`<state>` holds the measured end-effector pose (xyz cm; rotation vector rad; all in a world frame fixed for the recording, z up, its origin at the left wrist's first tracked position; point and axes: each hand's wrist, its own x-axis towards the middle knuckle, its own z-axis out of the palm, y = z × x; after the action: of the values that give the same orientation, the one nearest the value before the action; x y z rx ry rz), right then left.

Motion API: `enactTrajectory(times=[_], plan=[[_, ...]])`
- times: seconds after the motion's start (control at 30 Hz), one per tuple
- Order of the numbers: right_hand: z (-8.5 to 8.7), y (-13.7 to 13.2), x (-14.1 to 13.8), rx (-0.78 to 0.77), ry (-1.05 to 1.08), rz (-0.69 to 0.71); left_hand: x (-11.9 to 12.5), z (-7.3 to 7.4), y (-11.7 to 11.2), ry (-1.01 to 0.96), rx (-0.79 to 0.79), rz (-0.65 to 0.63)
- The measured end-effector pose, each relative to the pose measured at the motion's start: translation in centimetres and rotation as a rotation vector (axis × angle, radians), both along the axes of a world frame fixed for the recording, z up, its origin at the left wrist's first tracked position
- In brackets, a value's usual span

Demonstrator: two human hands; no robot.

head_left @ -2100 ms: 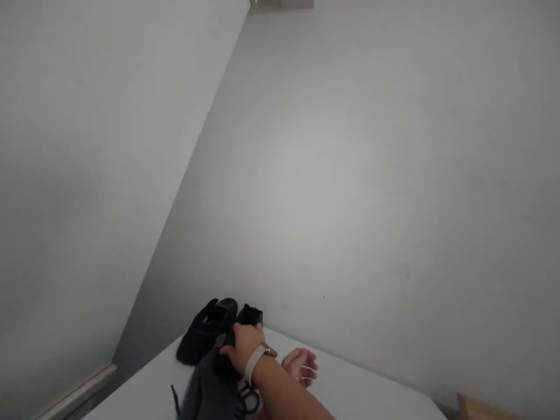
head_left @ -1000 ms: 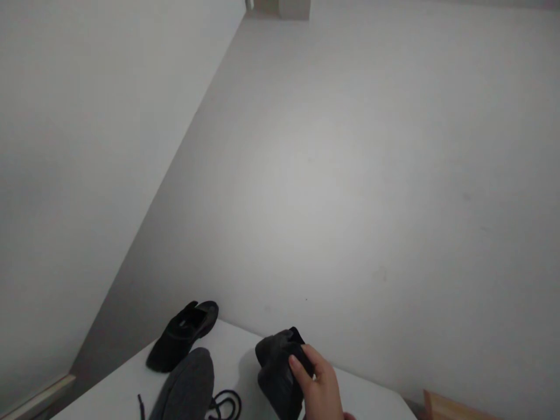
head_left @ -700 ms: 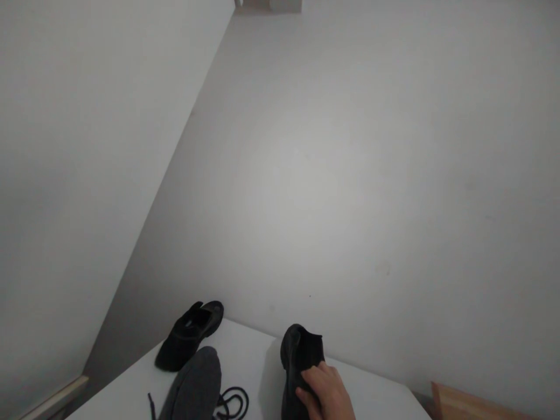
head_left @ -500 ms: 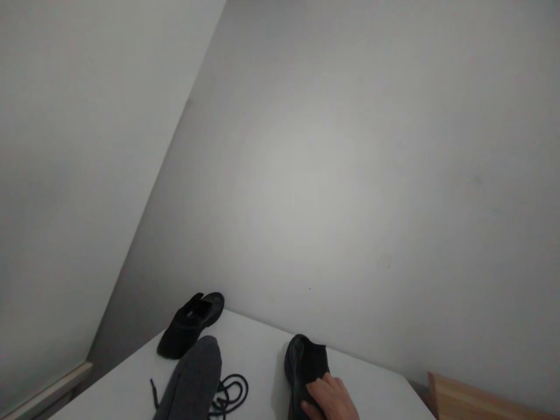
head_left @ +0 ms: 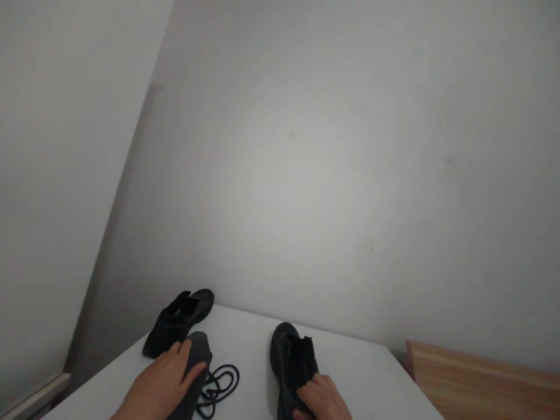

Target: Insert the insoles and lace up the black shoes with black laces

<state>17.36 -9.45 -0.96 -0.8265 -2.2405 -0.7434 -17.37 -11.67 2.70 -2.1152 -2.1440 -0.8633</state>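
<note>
My left hand lies over a long dark grey piece with a rounded end, its fingers on one side and thumb on the other. I cannot tell exactly what that piece is. To the right, a black shoe stands on the white tabletop, toe toward the wall. My right hand grips the right side of this shoe near its opening, fingers curled. Between the hands lies a looped black shoelace. A second black shoe rests at the far left corner, beyond my left hand.
A pale wall rises right behind the tabletop, and another wall stands at the left. Past the table's right edge is a wooden board. A light ledge runs along the lower left.
My left hand has come into view and taken hold of the dark grey piece. My right hand stays on the shoe, whose opening shows more now. The view has shifted slightly.
</note>
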Motion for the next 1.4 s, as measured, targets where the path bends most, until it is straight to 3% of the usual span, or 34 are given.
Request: enactTrajectory(times=[0.1,0.27,0.43,0.5,0.57,0.67,0.8,0.9,1.0,1.13,1.2,1.27,1.4], plan=[[1.0,-0.4,0.0,0.073,-0.083,-0.034,-0.4,-1.2,1.2,0.080,-0.057,0.018],[3.8,-2.2,0.0,0.309,-0.174,-0.074,0.2,-0.9,1.5,0.066,-0.064,0.018],[6.9,-5.2,-1.3,0.328,-0.178,0.006,0.2,-1.4,2.5,0.051,-0.094,0.026],[7.6,-6.0,-1.9,0.325,-0.139,0.038,0.1,-1.4,2.9,0.015,-0.035,0.012],[7.9,-6.2,-2.5,0.342,-0.102,0.068,0.3,-0.7,2.9,-0.062,0.070,0.000],[7.5,-5.6,-3.3,0.332,-0.067,0.098,1.3,1.8,1.8,-0.257,0.197,-0.033],[6.6,-4.9,-5.4,0.170,0.078,0.058,5.1,6.1,-1.1,-0.690,0.225,-0.199],[7.0,-5.6,-7.3,-0.010,0.269,-0.048,9.0,8.2,-2.8,-0.947,0.258,-0.388],[8.5,-6.6,-7.9,-0.187,0.352,-0.044,12.2,9.0,-3.3,-1.104,0.304,-0.450],[11.0,-6.9,-5.8,-0.378,0.506,0.072,14.5,8.8,-2.4,-1.258,0.252,-0.617],[11.9,-6.5,-4.3,-0.397,0.630,0.082,15.2,8.4,-1.3,-1.256,0.198,-0.768],[12.3,-6.0,-2.9,-0.411,0.706,0.054,15.9,7.8,-0.1,-1.123,0.164,-0.864],[12.0,-4.8,-1.4,-0.508,0.780,0.002,17.3,6.2,2.5,-0.675,0.093,-0.822]])
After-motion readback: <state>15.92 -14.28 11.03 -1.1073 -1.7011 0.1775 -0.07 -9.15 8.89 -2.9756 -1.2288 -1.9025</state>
